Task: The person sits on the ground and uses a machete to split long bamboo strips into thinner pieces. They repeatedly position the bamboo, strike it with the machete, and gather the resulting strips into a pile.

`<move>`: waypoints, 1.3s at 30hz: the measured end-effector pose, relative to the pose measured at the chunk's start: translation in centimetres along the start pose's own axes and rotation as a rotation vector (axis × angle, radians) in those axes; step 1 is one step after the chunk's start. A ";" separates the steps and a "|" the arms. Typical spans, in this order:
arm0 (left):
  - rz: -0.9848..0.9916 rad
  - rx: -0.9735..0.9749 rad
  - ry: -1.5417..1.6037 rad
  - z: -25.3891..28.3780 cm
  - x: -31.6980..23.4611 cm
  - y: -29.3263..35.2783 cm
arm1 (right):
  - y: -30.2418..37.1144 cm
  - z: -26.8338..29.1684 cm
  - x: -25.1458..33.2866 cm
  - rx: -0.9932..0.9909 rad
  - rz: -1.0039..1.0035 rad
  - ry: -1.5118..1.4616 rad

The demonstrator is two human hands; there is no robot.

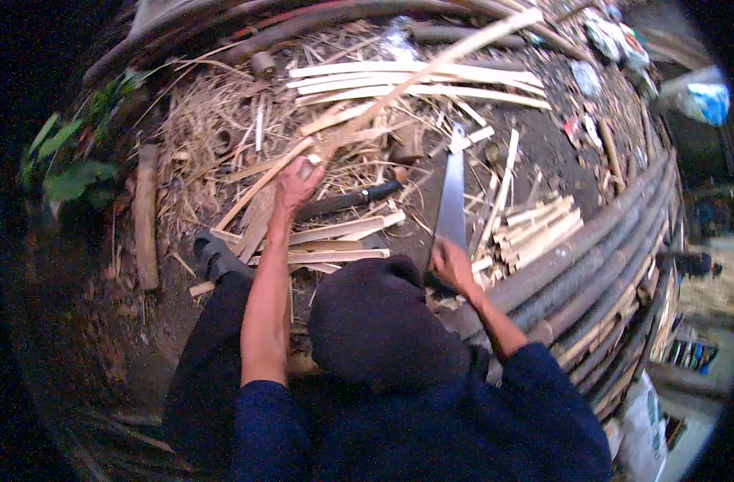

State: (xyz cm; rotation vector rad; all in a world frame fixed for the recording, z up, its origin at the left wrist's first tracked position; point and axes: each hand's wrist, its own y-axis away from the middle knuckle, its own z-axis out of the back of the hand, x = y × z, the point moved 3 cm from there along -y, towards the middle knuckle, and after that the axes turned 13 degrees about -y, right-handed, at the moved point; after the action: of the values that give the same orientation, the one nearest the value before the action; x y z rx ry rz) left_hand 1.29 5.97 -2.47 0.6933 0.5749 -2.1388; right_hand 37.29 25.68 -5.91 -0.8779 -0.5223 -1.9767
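Note:
My left hand is closed around a long, pale bamboo strip. This strip slants up and away to the right, across several lighter strips on the ground. Held in my right hand is a handsaw, gripped at its near end. Its shiny blade points away from me, and its far tip lies by a short pale piece. The blade is apart from the strip in my left hand. Between the hands a dark, rounded length rests among shavings.
Several pale strips lie across the far ground. Short cut pieces are piled at right, beside long bamboo poles. Nearer me are more split pieces. A log and green leaves are at left.

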 end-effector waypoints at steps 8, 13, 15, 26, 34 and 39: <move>-0.045 0.281 0.192 0.1 2.7 -0.5 | 7.5 -3.3 -5.1 0.181 -0.005 0.060; -0.063 0.291 0.330 -0.3 4.5 -0.7 | 6.8 4.6 8.2 -0.156 -0.474 -0.302; -0.004 0.401 0.333 -0.3 3.5 -1.2 | 9.4 8.6 10.0 -0.476 -0.489 -0.517; 0.079 0.239 0.406 -1.6 5.1 -1.3 | 3.9 8.0 19.5 -0.438 0.351 -0.422; 0.087 0.067 0.188 0.6 3.0 -0.2 | -2.5 1.3 19.9 0.017 0.311 -0.238; 0.121 -0.025 0.214 0.2 2.7 -0.5 | -1.8 0.9 20.0 0.173 0.273 -0.234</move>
State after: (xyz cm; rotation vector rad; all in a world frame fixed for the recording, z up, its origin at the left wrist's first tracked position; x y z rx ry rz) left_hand -0.63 4.69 -4.03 0.9265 0.6548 -1.9558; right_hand 28.89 16.12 9.71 -1.0186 -0.6584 -1.5678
